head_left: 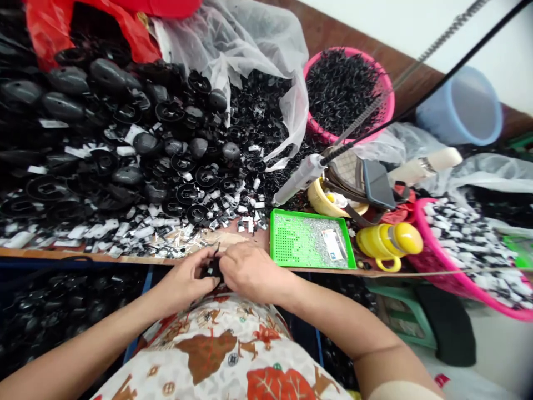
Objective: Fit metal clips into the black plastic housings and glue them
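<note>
Two bare hands meet left of the green tray (278,250), slightly nearer the body: the left hand (187,279) grips a small black part (213,269) between thumb and fingers, while the right hand (250,272) curls its fingers against it, whether pinching or only pressing I cannot tell. Good handling probably means a steady left grip, light work by the right fingertips, and the contact point kept in sight. The part's thin tip points away from the body; its visible length runs roughly that way, the rest hidden.
</note>
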Available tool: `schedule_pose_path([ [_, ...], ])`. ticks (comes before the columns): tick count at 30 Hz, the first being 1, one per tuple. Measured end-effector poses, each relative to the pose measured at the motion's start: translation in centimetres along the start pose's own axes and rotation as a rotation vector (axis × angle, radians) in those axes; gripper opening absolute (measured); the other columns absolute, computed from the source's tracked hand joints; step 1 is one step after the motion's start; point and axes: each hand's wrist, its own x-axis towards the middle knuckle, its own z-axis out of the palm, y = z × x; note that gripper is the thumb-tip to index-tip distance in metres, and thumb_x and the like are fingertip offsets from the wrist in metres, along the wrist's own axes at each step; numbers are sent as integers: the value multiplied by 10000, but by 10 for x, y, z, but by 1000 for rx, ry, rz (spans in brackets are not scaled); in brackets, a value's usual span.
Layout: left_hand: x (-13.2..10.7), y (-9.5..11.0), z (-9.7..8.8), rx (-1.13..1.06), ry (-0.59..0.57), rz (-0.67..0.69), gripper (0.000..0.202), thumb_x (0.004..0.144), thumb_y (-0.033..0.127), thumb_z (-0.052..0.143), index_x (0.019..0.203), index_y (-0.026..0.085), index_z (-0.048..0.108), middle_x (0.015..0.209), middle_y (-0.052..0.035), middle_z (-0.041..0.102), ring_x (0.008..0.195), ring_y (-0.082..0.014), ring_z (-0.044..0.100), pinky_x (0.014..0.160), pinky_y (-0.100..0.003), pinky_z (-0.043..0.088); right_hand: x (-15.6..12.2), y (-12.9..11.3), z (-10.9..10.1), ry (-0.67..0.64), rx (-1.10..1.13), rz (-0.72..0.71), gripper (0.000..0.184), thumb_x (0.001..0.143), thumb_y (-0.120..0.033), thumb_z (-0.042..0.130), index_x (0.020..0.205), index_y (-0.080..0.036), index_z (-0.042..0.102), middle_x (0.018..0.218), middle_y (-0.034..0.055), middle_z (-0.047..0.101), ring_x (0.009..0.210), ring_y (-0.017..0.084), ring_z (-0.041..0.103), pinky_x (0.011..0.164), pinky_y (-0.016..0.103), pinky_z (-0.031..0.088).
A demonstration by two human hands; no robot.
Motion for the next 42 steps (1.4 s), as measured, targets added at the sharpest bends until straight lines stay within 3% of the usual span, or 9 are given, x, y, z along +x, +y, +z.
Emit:
schedule_pose_path([
  [4,15,-6,4,583,502,577,503,804,174,692,1295,262,629,1260,-121,684,1085,-300,682,908,-426,563,19,-2,19,211,953,564,193,929,-293,519,759,-206,496,654,-41,520,557,95,458,550,233,399],
  [7,32,-5,0,653,538,752,458,875,141,635,1304,302,641,1363,-105,653,1212,-300,653,1031,-473,530,18,2,16,165,1486,717,251,899,-419,586,776,-206,538,599,-78,495,431,59,388,418,193,294],
  [10,41,-2,-3,438,454,603,501,936,222,618,1427,279,538,1344,-108,665,1207,-268,666,1050,-458,539,-5,16,-12,187,1336,631,282,876,-462,673,857,-181,688,625,-40,602,453,61,476,413,185,321],
  [16,34,-1,5,315,413,548,756,917,191,647,1584,255,297,1375,-137,644,1271,-263,638,1143,-492,468,-42,75,-59,1176,548,521,316,946,-437,626,1200,-254,672,882,7,667,701,112,601,655,267,526],
  [21,34,1,8,359,357,592,631,925,203,639,1516,279,430,1420,-112,605,1305,-256,603,1159,-464,446,-17,113,-43,863,398,502,721,866,-505,693,1489,-249,435,1392,133,603,1207,274,603,1036,486,514],
  [25,41,12,21,62,191,331,333,915,347,667,1226,238,625,1219,-75,676,1092,-238,677,930,-381,582,6,116,-38,822,541,467,553,877,-499,673,1334,-220,541,1241,107,680,1112,253,634,1034,463,510],
  [29,47,27,45,-343,-25,-42,427,847,438,721,1176,208,574,890,-8,642,683,-166,671,542,-275,571,7,94,-49,967,678,493,542,842,-524,729,1280,-273,530,1133,51,670,985,194,637,929,374,549],
  [33,60,37,65,-473,-181,-216,469,795,390,762,1159,181,554,796,13,620,585,-150,665,485,-256,557,-11,80,-48,1059,909,507,524,880,-571,648,1284,-300,451,860,-33,597,698,120,607,689,277,552],
  [42,73,48,75,-606,61,-167,407,765,305,783,1043,204,503,814,12,662,557,-131,666,460,-227,556,-42,95,-26,1157,867,625,420,843,-483,690,1163,-273,517,639,-92,540,489,93,530,512,261,464],
])
